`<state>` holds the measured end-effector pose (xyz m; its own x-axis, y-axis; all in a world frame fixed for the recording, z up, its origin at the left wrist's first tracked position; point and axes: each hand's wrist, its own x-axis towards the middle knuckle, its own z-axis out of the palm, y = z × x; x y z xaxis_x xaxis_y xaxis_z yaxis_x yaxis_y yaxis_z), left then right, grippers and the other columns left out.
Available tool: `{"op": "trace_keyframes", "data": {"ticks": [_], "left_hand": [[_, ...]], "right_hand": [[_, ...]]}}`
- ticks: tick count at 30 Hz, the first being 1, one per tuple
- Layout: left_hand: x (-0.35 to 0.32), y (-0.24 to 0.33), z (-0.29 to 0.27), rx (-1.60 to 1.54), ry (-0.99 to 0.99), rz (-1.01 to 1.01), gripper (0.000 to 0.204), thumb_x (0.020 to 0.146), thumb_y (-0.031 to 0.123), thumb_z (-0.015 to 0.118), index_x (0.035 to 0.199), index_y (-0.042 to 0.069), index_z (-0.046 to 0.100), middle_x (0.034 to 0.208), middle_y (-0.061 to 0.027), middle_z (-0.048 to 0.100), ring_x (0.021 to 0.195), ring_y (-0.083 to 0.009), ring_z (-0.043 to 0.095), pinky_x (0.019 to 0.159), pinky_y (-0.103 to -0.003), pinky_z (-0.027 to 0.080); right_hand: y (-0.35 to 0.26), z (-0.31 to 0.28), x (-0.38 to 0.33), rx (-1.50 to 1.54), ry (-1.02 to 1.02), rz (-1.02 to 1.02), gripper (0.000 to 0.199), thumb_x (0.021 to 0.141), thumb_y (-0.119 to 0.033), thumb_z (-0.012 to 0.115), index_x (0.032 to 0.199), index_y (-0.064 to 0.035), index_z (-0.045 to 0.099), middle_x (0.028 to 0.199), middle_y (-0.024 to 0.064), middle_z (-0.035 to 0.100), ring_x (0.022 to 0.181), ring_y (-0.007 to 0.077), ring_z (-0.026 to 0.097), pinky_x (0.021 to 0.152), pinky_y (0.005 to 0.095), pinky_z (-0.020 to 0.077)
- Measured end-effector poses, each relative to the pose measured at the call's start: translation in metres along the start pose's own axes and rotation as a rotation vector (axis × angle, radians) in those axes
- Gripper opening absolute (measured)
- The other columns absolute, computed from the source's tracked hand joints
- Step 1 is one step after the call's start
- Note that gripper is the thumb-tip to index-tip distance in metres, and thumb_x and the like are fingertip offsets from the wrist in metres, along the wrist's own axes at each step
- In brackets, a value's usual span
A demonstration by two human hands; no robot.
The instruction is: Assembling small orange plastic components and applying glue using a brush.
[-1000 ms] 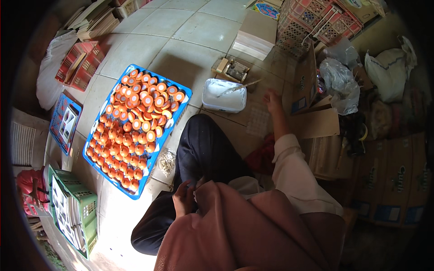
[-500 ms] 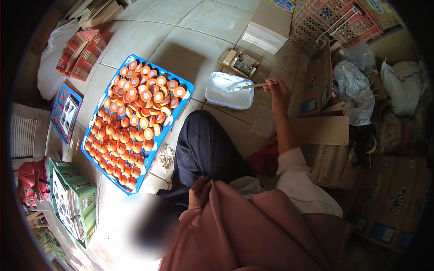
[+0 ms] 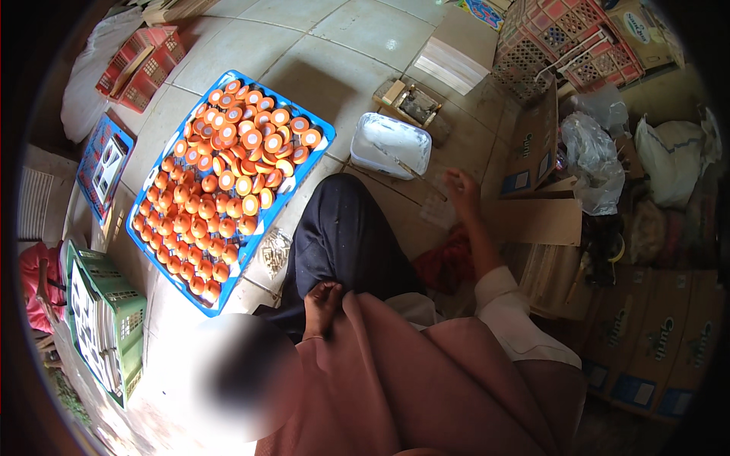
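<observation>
The tile floor point(image 3: 365, 42) has a blue tray point(image 3: 323, 144) full of orange round pieces point(image 3: 252, 139). A brush point(image 3: 403, 165) lies over the edge of a tub point(image 3: 372, 163) with white stuff point(image 3: 389, 133) inside. The right hand point(image 3: 464, 191) is near it, the left hand point(image 3: 323, 302) by dark trousers point(image 3: 346, 235); I can't tell either grip.

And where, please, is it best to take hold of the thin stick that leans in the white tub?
Probably by the outer end of the thin stick, coming from the right. It slants across the rim of the white tub, so this end juts out toward the right hand, while the other lies inside.
</observation>
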<state>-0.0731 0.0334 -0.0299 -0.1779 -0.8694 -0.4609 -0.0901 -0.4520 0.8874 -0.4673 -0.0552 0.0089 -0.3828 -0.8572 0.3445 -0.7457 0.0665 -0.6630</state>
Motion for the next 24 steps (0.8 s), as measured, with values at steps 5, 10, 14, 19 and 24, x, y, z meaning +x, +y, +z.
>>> {"op": "trace_keyframes", "data": {"ticks": [5, 10, 14, 19, 24], "left_hand": [[-0.001, 0.003, -0.002, 0.01, -0.017, 0.038, 0.008, 0.083, 0.009, 0.06, 0.084, 0.001, 0.062, 0.075, 0.0023, 0.059, 0.07, -0.0036, 0.051, 0.064, -0.02, 0.042], [-0.003, 0.008, -0.002, -0.017, 0.036, 0.121, 0.01, 0.082, 0.01, 0.062, 0.084, 0.001, 0.063, 0.07, 0.0015, 0.061, 0.064, -0.0033, 0.052, 0.058, -0.021, 0.043], [-0.002, 0.006, -0.003, 0.04, 0.015, 0.079, 0.008, 0.082, 0.009, 0.061, 0.084, 0.002, 0.063, 0.072, 0.0015, 0.061, 0.067, -0.0033, 0.052, 0.062, -0.02, 0.043], [-0.001, 0.002, -0.003, 0.038, -0.002, 0.117, 0.01, 0.082, 0.011, 0.062, 0.084, 0.001, 0.063, 0.07, 0.0002, 0.062, 0.065, -0.0034, 0.053, 0.06, -0.021, 0.044], [-0.001, 0.001, -0.004, 0.057, 0.014, 0.028, 0.01, 0.082, 0.011, 0.061, 0.085, 0.001, 0.063, 0.068, -0.0007, 0.062, 0.064, -0.0037, 0.053, 0.06, -0.021, 0.044]], "right_hand": [[0.038, 0.025, 0.066, 0.298, -0.294, 0.645, 0.02, 0.079, -0.016, 0.062, 0.093, -0.0018, 0.062, 0.082, 0.0088, 0.064, 0.075, 0.0175, 0.062, 0.066, 0.0278, 0.0493], [0.045, 0.054, 0.074, 0.596, -0.366, 0.877, 0.022, 0.08, -0.012, 0.059, 0.099, -0.0006, 0.058, 0.08, 0.01, 0.063, 0.068, 0.0196, 0.062, 0.062, 0.0311, 0.0525], [0.035, 0.05, 0.058, 0.657, -0.515, 0.899, 0.018, 0.078, -0.01, 0.059, 0.093, -0.0002, 0.06, 0.078, 0.0107, 0.063, 0.07, 0.0206, 0.062, 0.065, 0.0324, 0.0526], [0.015, 0.04, 0.07, -0.116, -0.462, -0.185, 0.006, 0.067, 0.0, 0.059, 0.069, -0.0037, 0.064, 0.074, 0.0101, 0.063, 0.071, 0.0231, 0.061, 0.062, 0.0333, 0.0494], [-0.002, 0.054, 0.105, -0.47, -0.8, -0.667, 0.007, 0.062, -0.004, 0.059, 0.065, -0.0089, 0.063, 0.07, 0.0078, 0.061, 0.08, 0.0228, 0.058, 0.065, 0.0355, 0.0464]]}}
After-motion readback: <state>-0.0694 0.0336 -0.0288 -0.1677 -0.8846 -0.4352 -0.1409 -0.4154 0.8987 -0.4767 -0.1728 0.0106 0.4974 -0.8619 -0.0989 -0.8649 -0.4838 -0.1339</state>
